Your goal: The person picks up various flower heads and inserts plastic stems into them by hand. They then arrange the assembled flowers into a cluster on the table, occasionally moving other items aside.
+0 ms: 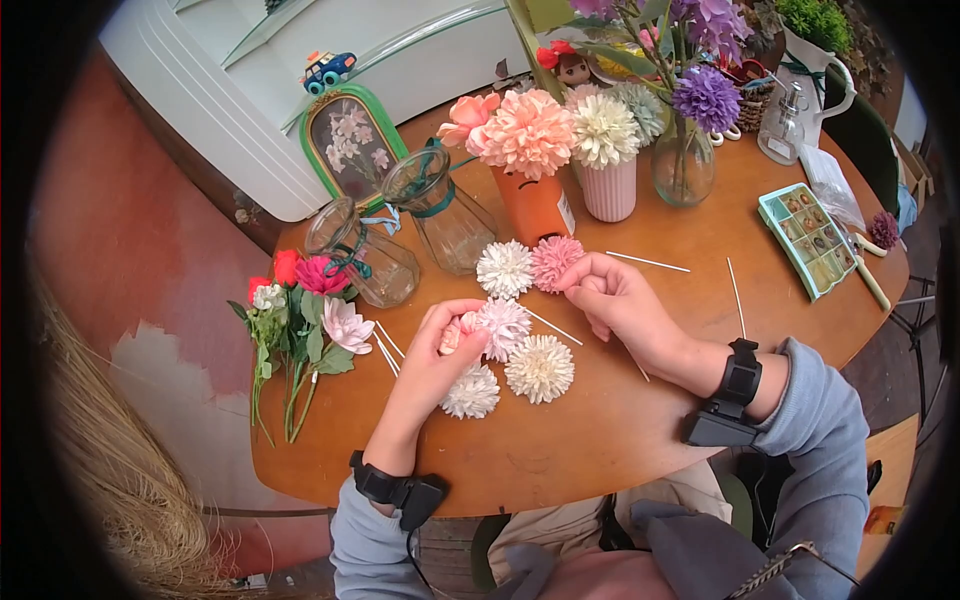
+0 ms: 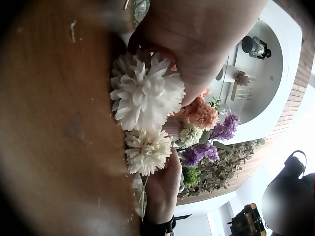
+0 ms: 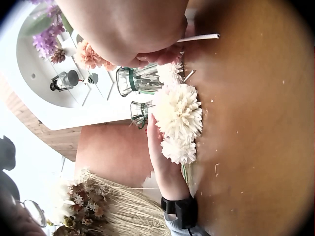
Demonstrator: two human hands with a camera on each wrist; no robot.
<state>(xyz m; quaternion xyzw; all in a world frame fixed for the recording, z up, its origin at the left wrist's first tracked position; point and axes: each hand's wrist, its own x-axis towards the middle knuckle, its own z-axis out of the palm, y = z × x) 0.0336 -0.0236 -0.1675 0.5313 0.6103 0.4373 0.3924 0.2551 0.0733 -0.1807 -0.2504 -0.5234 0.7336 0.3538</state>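
Round flower heads lie clustered on the table: white (image 1: pixel 505 270), pink (image 1: pixel 556 264), pale lilac-pink (image 1: pixel 503 326), cream (image 1: pixel 540 369) and white (image 1: pixel 470 392). My left hand (image 1: pixel 418 365) curls around a light pink flower (image 1: pixel 453 337) at the cluster's left side. With thumb and forefinger, my right hand (image 1: pixel 630 315) pinches the pink flower's right edge. The left wrist view has a white flower (image 2: pixel 145 91) below my left hand (image 2: pixel 197 44). In the right wrist view my right hand (image 3: pixel 128 32) is bent over the table, near a white stick (image 3: pixel 202 37).
Glass vases (image 1: pixel 455 225) and a green frame (image 1: pixel 352 145) stand behind, beside an orange vase (image 1: pixel 530 205) and a pink one (image 1: pixel 609 190). Stemmed flowers (image 1: pixel 300 330) lie left. More white sticks (image 1: pixel 648 262) lie about. A compartment box (image 1: pixel 806 240) sits at right, near the table edge.
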